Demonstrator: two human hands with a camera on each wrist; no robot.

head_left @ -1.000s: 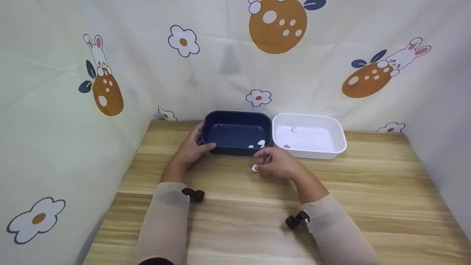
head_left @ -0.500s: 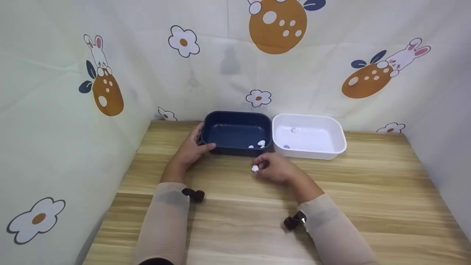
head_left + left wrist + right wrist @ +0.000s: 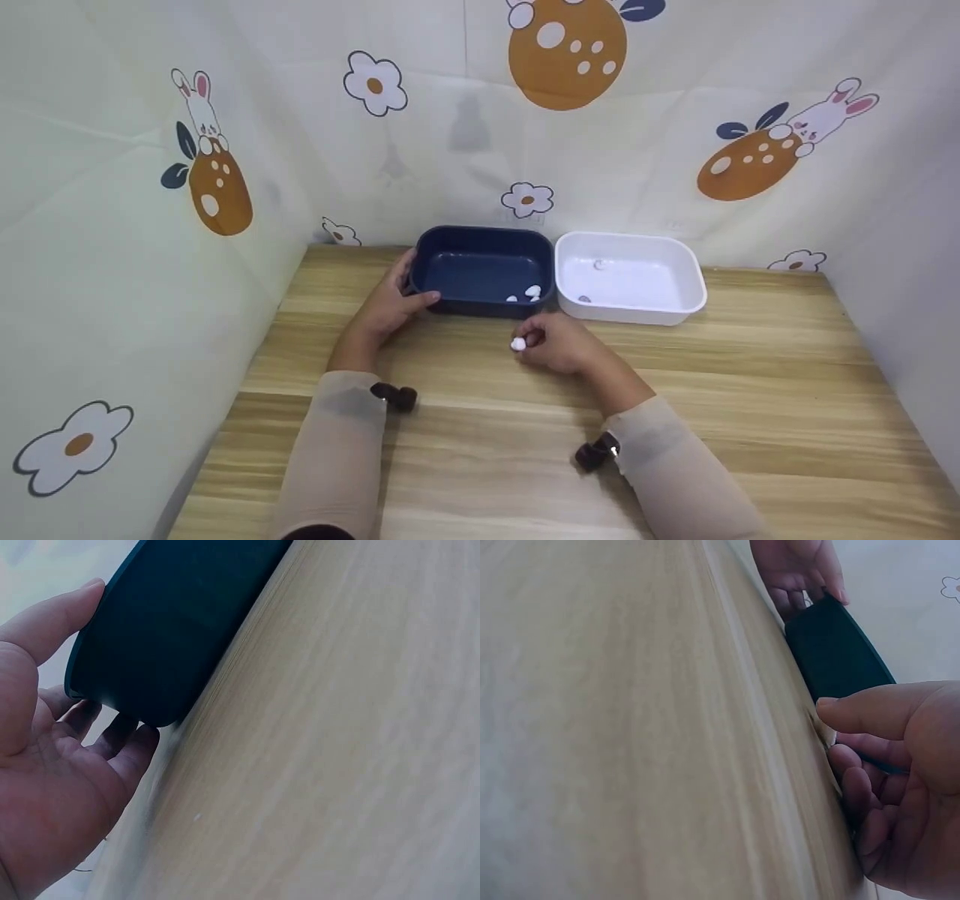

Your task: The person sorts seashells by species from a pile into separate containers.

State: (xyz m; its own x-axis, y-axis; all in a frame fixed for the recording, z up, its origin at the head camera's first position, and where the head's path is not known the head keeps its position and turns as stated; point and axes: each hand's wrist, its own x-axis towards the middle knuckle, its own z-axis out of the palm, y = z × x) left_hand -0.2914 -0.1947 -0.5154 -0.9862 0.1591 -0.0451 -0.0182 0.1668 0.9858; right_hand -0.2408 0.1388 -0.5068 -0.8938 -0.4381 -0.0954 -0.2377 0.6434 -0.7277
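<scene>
My left hand [image 3: 391, 300] grips the left end of a dark blue plastic bin [image 3: 480, 306], thumb on its front rim and fingers along the end wall. In the left wrist view the fingertips touch the lower end of that bin [image 3: 172, 622]. Just in front of the bin, my right hand [image 3: 559, 343] pinches a small white lump [image 3: 518, 344], perhaps a pebble or shell, between thumb and forefinger, low over the tabletop. In the right wrist view the hand [image 3: 922, 772] mostly hides it. Several small white pieces [image 3: 532, 291] lie in the bin's front right corner.
A white bin [image 3: 630, 311] stands against the blue one's right side, with two small pale round pieces [image 3: 584, 299] inside. Both bins stand at the back of the wood-grain table [image 3: 480, 450], before a printed curtain [image 3: 450, 150].
My right hand has lowered and shifted slightly left, its fingers drawing in on the white lump, which has turned a little. The left hand and both bins have stayed put.
</scene>
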